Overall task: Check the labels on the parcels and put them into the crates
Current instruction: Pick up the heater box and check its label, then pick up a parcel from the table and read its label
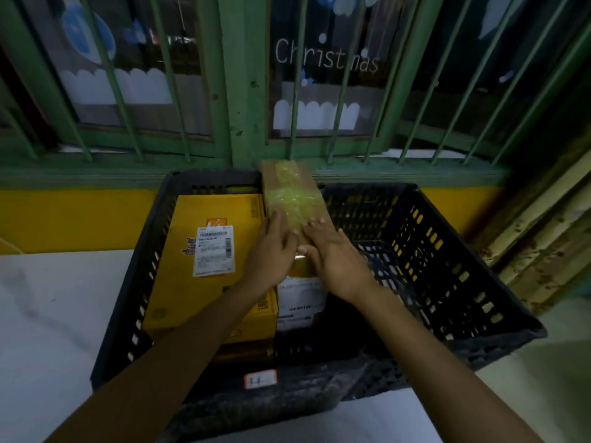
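**Now: brown parcel being seated between 2 crates' worth of space**

Well, from my remote seat I read this as the placing step. The long brown cardboard parcel wrapped in clear tape (289, 193) stands tilted inside the black slatted plastic crate on the left (128, 282), its far end leaning up past the back rim, right at the line where the second black slatted crate (463, 266) begins.

Neither hand is clenched. The left hand (271, 247) lies along the parcel's near left edge with fingers stretched out, and the right hand (335, 254) rests flat on its taped top face, so both press without wrapping around it.

Beside it lies the big flat yellow cardboard parcel (192, 298), its white printed shipping label (213, 251) facing up. A smaller parcel with a white label (300, 302) sits just under my wrists.

I see no label on the brown parcel's visible faces, only tape, so I cannot say it has been checked.

In my judgement, the next move calls for easing the parcel down flat or into the roomier right crate, then letting go without tipping it.
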